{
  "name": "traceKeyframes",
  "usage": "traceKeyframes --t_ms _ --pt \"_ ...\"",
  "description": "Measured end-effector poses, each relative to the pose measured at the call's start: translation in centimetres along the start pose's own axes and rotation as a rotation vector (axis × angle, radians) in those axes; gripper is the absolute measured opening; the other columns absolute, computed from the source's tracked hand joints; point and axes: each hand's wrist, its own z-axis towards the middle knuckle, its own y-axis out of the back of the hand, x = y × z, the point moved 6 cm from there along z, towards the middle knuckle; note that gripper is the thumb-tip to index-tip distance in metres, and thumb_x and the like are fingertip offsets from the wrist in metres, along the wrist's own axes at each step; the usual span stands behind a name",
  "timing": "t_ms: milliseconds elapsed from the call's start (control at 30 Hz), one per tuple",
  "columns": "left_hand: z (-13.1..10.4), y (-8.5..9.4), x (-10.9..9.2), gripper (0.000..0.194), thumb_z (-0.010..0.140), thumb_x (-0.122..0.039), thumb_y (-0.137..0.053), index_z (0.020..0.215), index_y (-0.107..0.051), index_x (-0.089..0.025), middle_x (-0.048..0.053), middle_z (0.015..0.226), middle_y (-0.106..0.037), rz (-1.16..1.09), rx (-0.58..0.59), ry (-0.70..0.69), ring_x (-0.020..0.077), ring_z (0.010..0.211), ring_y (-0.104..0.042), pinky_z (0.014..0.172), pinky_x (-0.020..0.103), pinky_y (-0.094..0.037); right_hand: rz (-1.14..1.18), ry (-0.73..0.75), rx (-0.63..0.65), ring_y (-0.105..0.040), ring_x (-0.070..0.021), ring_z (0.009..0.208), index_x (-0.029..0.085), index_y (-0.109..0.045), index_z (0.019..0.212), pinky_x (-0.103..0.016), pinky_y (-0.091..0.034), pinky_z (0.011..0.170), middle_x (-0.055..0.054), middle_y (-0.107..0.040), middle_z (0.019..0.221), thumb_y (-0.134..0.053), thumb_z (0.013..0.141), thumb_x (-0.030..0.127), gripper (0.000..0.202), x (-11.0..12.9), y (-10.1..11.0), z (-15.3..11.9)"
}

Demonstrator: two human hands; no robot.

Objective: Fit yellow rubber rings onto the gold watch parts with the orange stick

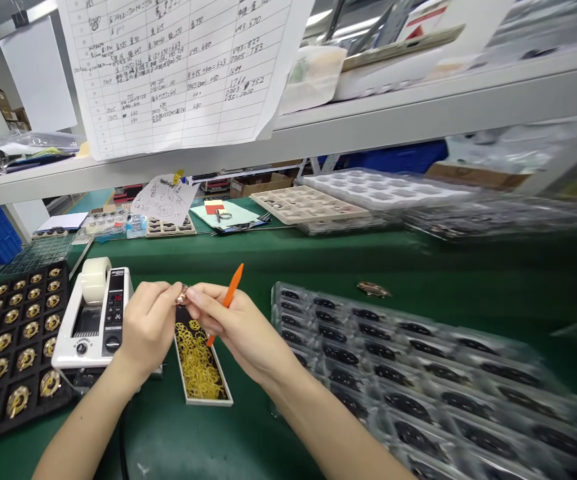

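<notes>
Rose-gold metal part (182, 295) sits between the fingertips of both hands, mostly hidden by them, above the far end of a white box (202, 403) filled with yellow rings (201, 367). Left hand (148, 327): thumb and forefinger pinch the part from its left. Right hand (233, 323): thumb and fingertips on its right side, other fingers curled, orange stick (232, 288) gripped in the same hand, slanting up. Tape dispenser (102, 321) with a tape roll (95, 280) stands just beside the left hand; further left, black tray (14, 345) holding rows of gold parts (30, 330). Right side: clear plastic tray (274, 333) with dark oval pieces (341, 353), blurred toward the edge. Another small metal piece (373, 289) lies on the green table (183, 440) behind it.
</notes>
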Motion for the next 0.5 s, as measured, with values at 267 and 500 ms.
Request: traceKeyframes --t_ms 267,500 --pt "-0.8 1.7 -4.3 0.029 0.086 -0.009 -0.058 0.114 -0.064 -0.016 0.014 0.104 -0.072 0.226 -0.061 -0.061 0.0251 0.097 -0.066 0.083 0.037 -0.052 0.031 0.092 -0.034 -0.024 -0.0073 0.047 0.019 -0.050 0.062 -0.023 -0.022 0.042 0.006 -0.034 0.055 -0.067 0.078 0.051 0.040 1.4 0.0 -1.4" --pt "-15.0 3.2 -0.3 0.041 0.072 -0.054 -0.073 0.086 -0.070 -0.016 0.005 0.069 -0.061 -0.704 -0.009 1.338 0.0143 0.056 -0.055 0.047 0.024 -0.040 -0.186 0.395 -0.328 -0.040 -0.0139 0.054 0.025 -0.059 0.069 -0.028 -0.032 0.047 0.000 -0.049 0.064 -0.067 0.083 0.045 0.026 3.7 3.8 -1.9"
